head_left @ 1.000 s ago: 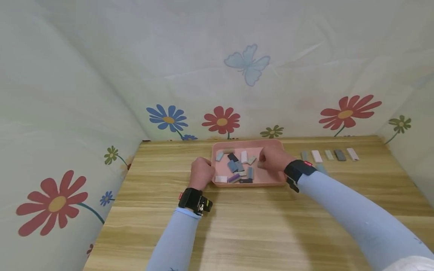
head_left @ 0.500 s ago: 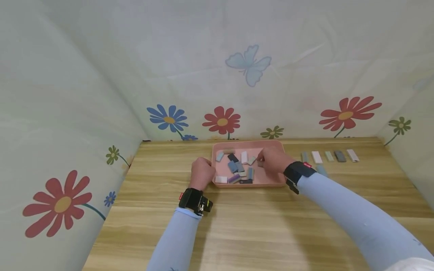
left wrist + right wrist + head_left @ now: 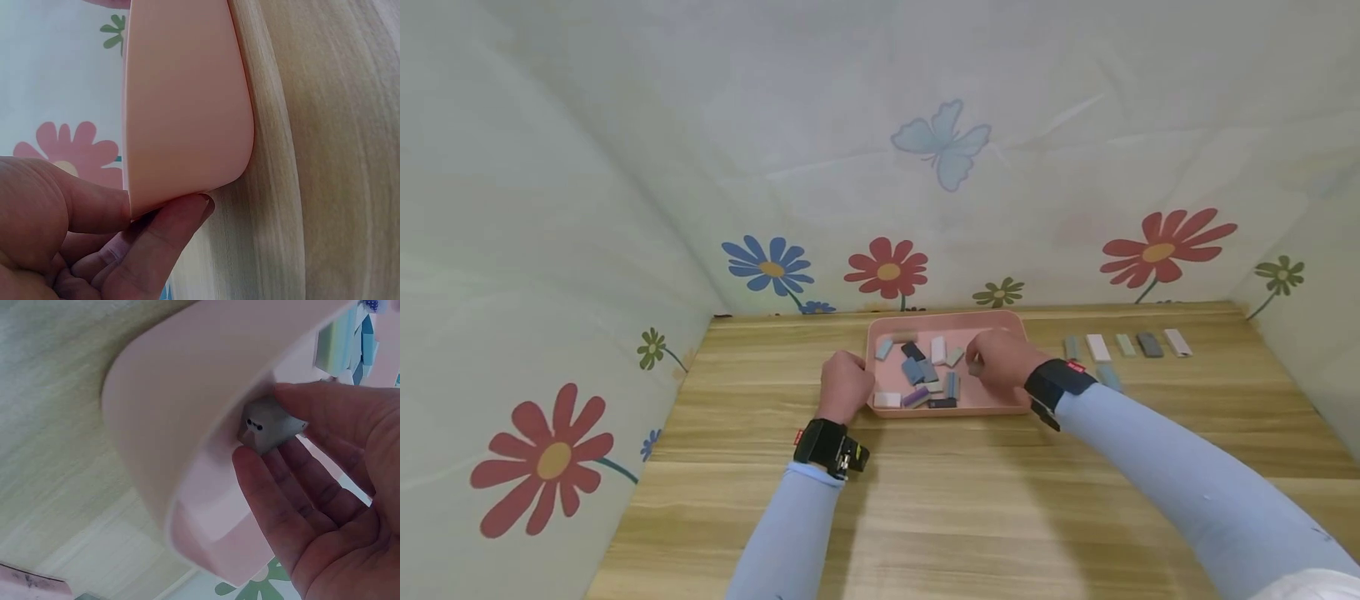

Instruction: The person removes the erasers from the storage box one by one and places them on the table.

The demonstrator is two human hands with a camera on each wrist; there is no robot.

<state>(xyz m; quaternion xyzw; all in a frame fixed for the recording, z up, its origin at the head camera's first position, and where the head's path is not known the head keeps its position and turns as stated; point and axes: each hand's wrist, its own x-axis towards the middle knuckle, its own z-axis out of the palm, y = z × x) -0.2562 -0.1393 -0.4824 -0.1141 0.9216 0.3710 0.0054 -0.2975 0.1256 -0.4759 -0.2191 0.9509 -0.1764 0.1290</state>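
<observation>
A shallow pink tray [image 3: 981,411] stands on the wooden table with several small eraser-like blocks inside. My left hand [image 3: 846,387] pinches the tray's left end; in the left wrist view, the thumb and a finger grip the pink wall [image 3: 181,94] near a corner. Over the right part of the tray, my right hand [image 3: 1003,358] holds a small grey eraser [image 3: 272,425] between thumb and fingers. Dark dots mark one of its faces. Among the blocks lying in the tray are a white one [image 3: 938,350], a purple-topped one [image 3: 916,397] and a blue one [image 3: 912,371].
Right of the tray, several blocks lie in a row on the table, including a white one [image 3: 1098,347] and a dark grey one [image 3: 1149,344]. A light blue block [image 3: 1108,377] lies nearer the right sleeve. A flower-printed curtain [image 3: 820,167] rises behind the table.
My right hand shifts slightly left within the tray, then stays near the same spot with the grey eraser. The left hand keeps its place at the tray's left end.
</observation>
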